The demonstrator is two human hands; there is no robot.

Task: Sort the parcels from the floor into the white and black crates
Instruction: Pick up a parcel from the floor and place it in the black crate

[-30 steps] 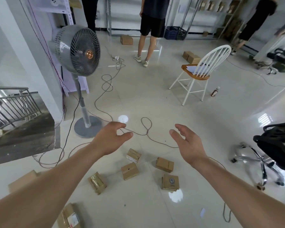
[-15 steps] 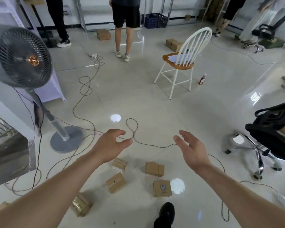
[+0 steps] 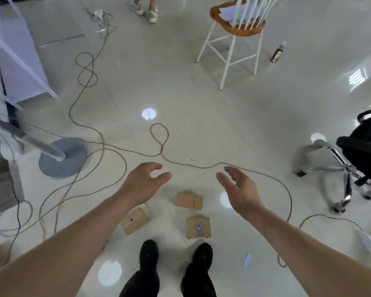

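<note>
Now I've stepped up to the parcels (image 3: 189,200); left grip (image 3: 141,185) and right grip (image 3: 240,189) hover spread and empty, so pickup looks next.

Your one head camera looks forward and steeply down, wide-angle, with your shoes (image 3: 149,251) at the bottom edge, your left hand (image 3: 145,182) and right hand (image 3: 239,189) mid-frame, and the chair (image 3: 234,39) cut off at the top.
</note>
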